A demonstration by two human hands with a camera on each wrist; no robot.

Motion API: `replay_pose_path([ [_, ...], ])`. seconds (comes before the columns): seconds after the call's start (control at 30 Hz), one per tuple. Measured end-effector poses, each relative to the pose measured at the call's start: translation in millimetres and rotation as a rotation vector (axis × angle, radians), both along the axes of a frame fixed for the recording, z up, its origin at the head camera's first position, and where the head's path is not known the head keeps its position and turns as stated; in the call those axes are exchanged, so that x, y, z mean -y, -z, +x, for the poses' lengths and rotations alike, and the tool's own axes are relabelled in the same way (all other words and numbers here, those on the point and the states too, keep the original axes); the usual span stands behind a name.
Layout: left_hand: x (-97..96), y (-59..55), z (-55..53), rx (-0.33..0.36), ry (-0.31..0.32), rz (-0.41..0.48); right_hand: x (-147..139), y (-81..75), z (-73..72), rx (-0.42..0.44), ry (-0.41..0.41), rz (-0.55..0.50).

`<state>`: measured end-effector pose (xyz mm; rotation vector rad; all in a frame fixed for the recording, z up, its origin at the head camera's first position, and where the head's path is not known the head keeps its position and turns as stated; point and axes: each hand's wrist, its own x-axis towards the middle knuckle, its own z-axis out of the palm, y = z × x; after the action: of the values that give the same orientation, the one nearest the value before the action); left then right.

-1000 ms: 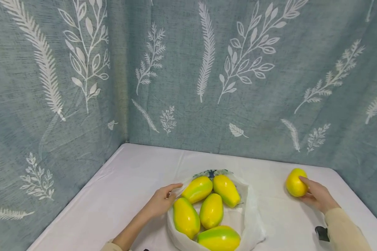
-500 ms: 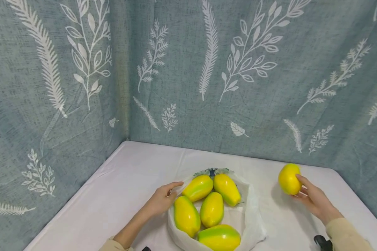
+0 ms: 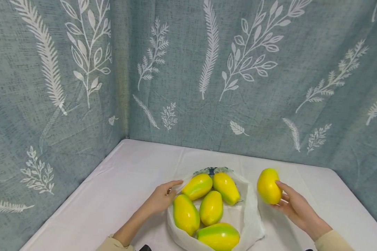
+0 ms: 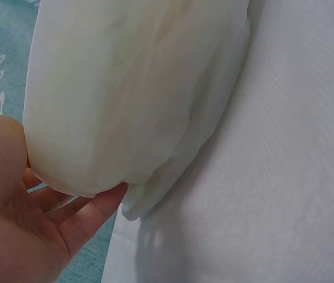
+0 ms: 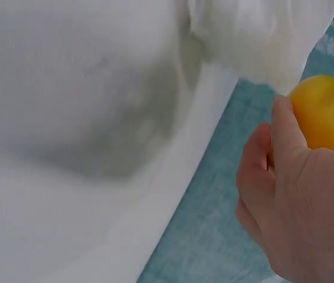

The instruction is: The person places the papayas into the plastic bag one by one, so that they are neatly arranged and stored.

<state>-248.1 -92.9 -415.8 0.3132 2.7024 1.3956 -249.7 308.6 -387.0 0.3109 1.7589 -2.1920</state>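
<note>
A white plastic bag (image 3: 252, 212) stands on the table with its mouth spread, and several yellow-green papayas (image 3: 211, 208) lie inside it. My left hand (image 3: 158, 200) holds the bag's left rim; in the left wrist view its fingers pinch the thin wall of the bag (image 4: 96, 106) between them and the thumb. Just right of the bag, my right hand (image 3: 296, 208) grips one more papaya (image 3: 268, 185) raised above the table. The right wrist view shows that papaya (image 5: 326, 112) only in part, close to the bag's edge (image 5: 261, 47).
A white cloth covers the table (image 3: 132, 164). Teal curtains (image 3: 182, 69) with white leaf prints hang behind it and along the left side. The bag's far rim bears a green and blue print (image 3: 211, 170).
My right hand has lifted the papaya off the table's right side and carried it left, close to the bag. My left hand keeps its hold on the rim.
</note>
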Motion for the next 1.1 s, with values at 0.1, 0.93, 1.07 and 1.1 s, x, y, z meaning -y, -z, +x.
replay_pose_path([
  [0.1, -0.2, -1.2, 0.3, -0.001, -0.001, 0.005, 8.9, -2.3, 4.6, 0.002, -0.014, -0.008],
  [0.93, -0.3, -1.6, 2.0, 0.005, 0.021, 0.031, 93.5, -5.7, 26.0, 0.040, -0.107, 0.076],
  [1.07, -0.4, -3.9, 2.1, 0.013, 0.014, 0.040, 96.1, -3.1, 26.9, 0.057, -0.127, 0.113],
  [1.1, -0.5, -4.0, 1.9, 0.012, 0.016, 0.038, 96.2, -2.9, 27.2, 0.060, -0.129, 0.120],
])
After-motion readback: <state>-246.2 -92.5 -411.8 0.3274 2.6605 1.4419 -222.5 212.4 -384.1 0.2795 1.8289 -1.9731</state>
